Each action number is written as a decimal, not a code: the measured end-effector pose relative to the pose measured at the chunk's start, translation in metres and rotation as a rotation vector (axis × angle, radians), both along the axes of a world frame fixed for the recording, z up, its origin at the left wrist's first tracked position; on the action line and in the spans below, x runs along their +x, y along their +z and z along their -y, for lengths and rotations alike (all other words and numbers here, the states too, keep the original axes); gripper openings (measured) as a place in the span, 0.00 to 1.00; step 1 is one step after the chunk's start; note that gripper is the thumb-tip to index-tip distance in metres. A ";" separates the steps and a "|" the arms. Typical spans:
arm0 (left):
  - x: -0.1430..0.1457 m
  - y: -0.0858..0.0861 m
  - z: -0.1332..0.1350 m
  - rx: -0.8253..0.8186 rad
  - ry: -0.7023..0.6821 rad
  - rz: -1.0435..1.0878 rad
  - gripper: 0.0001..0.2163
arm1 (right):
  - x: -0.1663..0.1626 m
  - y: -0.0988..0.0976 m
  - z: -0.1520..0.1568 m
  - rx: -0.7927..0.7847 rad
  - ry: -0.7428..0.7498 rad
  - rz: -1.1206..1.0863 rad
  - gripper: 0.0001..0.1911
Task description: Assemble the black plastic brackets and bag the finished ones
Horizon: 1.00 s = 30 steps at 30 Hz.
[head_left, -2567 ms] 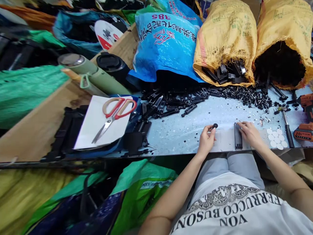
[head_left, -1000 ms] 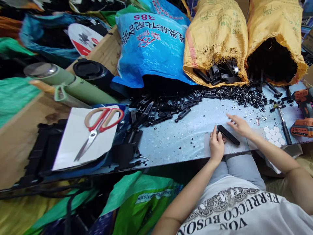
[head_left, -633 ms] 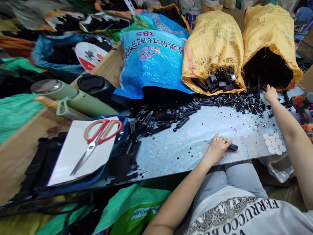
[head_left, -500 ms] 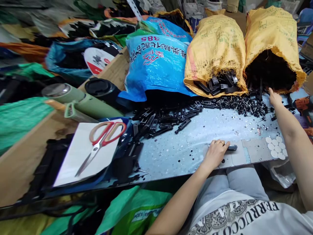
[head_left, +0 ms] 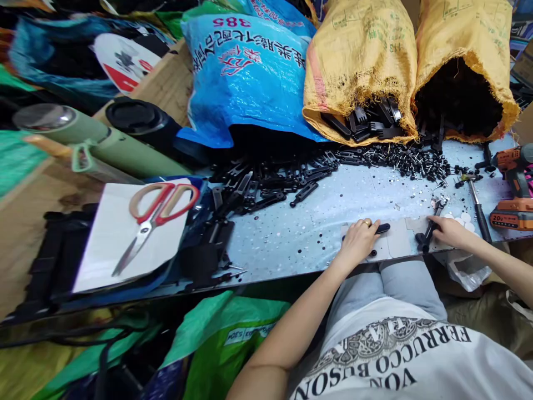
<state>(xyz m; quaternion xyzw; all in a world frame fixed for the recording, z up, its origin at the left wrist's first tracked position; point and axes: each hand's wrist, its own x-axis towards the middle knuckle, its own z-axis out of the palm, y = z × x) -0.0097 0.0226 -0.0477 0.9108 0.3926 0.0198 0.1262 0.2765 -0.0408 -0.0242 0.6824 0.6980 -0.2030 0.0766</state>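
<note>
"What's closest on your end?"
"I have the left hand (head_left: 358,239) palm-down over a black bar (head_left: 383,228) on a grey sheet (head_left: 397,241); I can't tell whether its fingers grip. I have the right hand (head_left: 452,232) pinching a black jointed piece (head_left: 425,239), just beside the white discs (head_left: 465,218)."
"And farther off?"
"I see loose screws (head_left: 416,161) heaped on the table (head_left: 270,241), then two yellow sacks (head_left: 362,55), mouths toward me."

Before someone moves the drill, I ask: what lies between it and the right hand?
The hammer and some white discs lie between the right hand and drill, in the head view.
</note>
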 end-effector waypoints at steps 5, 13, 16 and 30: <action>0.013 -0.002 -0.004 -0.049 -0.070 0.098 0.16 | -0.005 0.001 0.001 0.224 0.505 0.170 0.19; 0.015 0.000 -0.006 -0.087 -0.092 0.106 0.14 | -0.043 -0.002 -0.017 0.330 0.723 0.159 0.15; 0.016 0.003 -0.004 -0.095 -0.079 0.096 0.14 | -0.049 -0.008 -0.015 0.238 0.652 0.153 0.19; 0.001 -0.010 0.005 -0.043 -0.039 0.365 0.21 | -0.078 0.030 -0.003 0.356 0.530 0.181 0.17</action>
